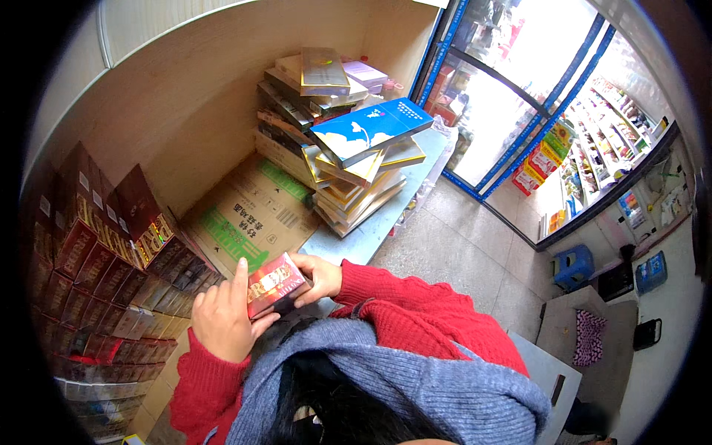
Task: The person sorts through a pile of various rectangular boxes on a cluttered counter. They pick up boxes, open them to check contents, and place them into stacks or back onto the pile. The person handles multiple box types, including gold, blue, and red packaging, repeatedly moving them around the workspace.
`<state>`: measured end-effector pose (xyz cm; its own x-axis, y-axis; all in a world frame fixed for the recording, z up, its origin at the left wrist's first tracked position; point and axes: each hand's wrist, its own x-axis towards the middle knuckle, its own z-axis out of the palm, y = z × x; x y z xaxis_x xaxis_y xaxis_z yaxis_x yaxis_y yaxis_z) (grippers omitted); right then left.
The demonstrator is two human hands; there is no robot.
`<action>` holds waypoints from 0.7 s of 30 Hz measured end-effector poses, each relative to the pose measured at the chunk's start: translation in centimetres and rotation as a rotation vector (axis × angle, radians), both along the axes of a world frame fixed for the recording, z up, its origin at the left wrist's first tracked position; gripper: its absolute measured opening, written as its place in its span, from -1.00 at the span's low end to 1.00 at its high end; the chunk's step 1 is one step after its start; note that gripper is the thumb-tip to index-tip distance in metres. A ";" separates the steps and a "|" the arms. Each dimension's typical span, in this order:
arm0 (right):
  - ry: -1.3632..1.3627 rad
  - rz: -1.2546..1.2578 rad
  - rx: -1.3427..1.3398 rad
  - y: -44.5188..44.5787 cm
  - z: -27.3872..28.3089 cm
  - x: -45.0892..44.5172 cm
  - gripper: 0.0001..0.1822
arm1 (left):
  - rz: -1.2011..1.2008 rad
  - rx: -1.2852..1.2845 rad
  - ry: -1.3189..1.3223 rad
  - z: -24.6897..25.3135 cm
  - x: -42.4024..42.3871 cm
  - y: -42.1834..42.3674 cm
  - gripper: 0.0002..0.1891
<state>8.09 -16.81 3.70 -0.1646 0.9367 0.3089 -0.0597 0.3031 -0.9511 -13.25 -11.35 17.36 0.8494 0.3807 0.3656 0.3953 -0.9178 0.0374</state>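
A small red box (271, 285) with a shiny gold and white pattern is held tilted in front of my chest. My left hand (225, 318) grips its left side, index finger pointing up along the edge and thumb at the bottom. At the opposite end, my right hand (321, 278) is wrapped around the box, some of its fingers hidden. Just beyond the hands lies a cardboard carton (261, 208) with green printed bands. To the left rise stacked rows of dark red boxes (92, 261), some with their lids standing up.
A loose pile of flat cartons stands beyond the cardboard, with a blue carton (370, 130) on top. Right of it runs the counter edge (367, 233). Blue-framed glass doors (500, 105) and a blue plastic stool (573, 267) are farther right, near a sofa (612, 345).
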 end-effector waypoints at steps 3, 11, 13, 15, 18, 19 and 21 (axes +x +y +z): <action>0.079 0.071 -0.116 0.2 -1.3 -0.6 -0.24 | 0.026 -0.004 0.055 -0.9 -0.3 0.3 -0.08; 0.016 0.094 -0.117 0.0 0.9 1.0 -0.22 | 0.068 -0.204 -0.169 -1.8 -5.1 1.6 -0.13; -0.044 0.069 -0.027 0.3 1.1 1.4 -0.23 | 0.054 -0.332 -0.238 -3.4 -5.7 1.8 -0.15; 0.085 0.107 -0.118 0.3 1.5 1.4 -0.27 | 0.077 -0.423 -0.339 -4.5 -5.7 1.6 -0.20; 0.176 0.193 -0.172 0.2 3.1 2.2 -0.29 | 0.135 -0.467 -0.501 -6.3 -5.9 1.8 -0.26; 0.199 0.207 -0.142 0.1 3.8 2.3 -0.28 | 0.186 -0.449 -0.525 -6.8 -5.9 2.1 -0.30; 0.249 0.228 -0.082 0.1 4.9 2.7 -0.26 | 0.213 -0.469 -0.643 -7.6 -5.4 2.8 -0.34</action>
<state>10.79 -16.75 8.63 -0.3018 0.9079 0.2911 -0.3506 0.1782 -0.9194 -18.70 -8.58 9.75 0.4203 0.7442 0.5191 0.3300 -0.6583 0.6766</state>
